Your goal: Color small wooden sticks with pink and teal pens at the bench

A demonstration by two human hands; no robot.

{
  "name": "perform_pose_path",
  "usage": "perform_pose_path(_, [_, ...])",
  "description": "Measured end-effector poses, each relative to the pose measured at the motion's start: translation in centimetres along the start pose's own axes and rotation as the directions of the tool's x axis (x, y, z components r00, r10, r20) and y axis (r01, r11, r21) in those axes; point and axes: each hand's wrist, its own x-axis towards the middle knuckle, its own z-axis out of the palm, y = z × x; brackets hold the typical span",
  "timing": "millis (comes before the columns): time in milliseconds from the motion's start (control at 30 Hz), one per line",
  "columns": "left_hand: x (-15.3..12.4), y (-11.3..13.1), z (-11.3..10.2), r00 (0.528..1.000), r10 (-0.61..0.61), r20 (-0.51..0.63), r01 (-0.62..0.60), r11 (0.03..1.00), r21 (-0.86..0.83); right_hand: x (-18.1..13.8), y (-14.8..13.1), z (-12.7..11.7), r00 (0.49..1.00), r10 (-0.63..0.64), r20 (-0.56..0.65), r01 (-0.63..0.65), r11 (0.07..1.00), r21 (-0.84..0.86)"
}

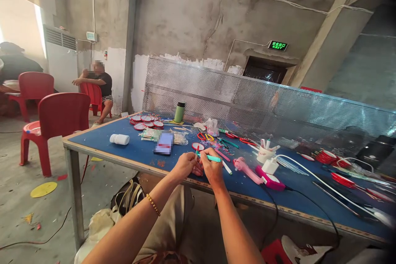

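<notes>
My right hand is closed round a teal marker pen, which lies across it and points left. Beside it, at the table's front edge, my left hand has its fingers pinched together at the pen's left end. A small thin red piece stands up at those fingertips; its kind is too small to make out. Just beyond both hands lies a round white disc with a red rim. Another pen, white with a green end, rests to the right of my right hand.
On the blue table are a phone, a white bottle, stacked red-rimmed discs, a green flask, pliers and a pink glue gun with its cable. A perforated metal screen stands behind.
</notes>
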Motion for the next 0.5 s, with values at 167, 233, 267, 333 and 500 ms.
perform_pose_path(167, [-0.06,0.02,-0.08,1.0,-0.008,0.011,0.008,1.0,0.004,0.01,-0.08,0.02,1.0,0.023,-0.021,-0.023,1.0,0.017])
perform_pose_path(233, [-0.07,-0.01,-0.12,1.0,-0.009,0.011,0.009,1.0,0.005,0.0,-0.08,0.01,1.0,0.022,-0.02,-0.021,1.0,0.017])
perform_pose_path(267, [-0.07,-0.02,-0.14,1.0,-0.008,0.011,0.007,1.0,0.007,-0.01,-0.08,0.01,1.0,0.017,-0.02,-0.017,1.0,0.018])
perform_pose_path(333, [-0.05,-0.03,-0.17,1.0,-0.001,0.013,0.001,1.0,0.009,-0.04,-0.06,0.0,1.0,0.014,-0.012,-0.014,1.0,0.015])
perform_pose_path(500, [-0.01,0.0,-0.14,1.0,0.001,0.012,-0.001,1.0,0.004,-0.04,0.16,0.03,1.0,0.006,-0.012,-0.006,1.0,-0.01])
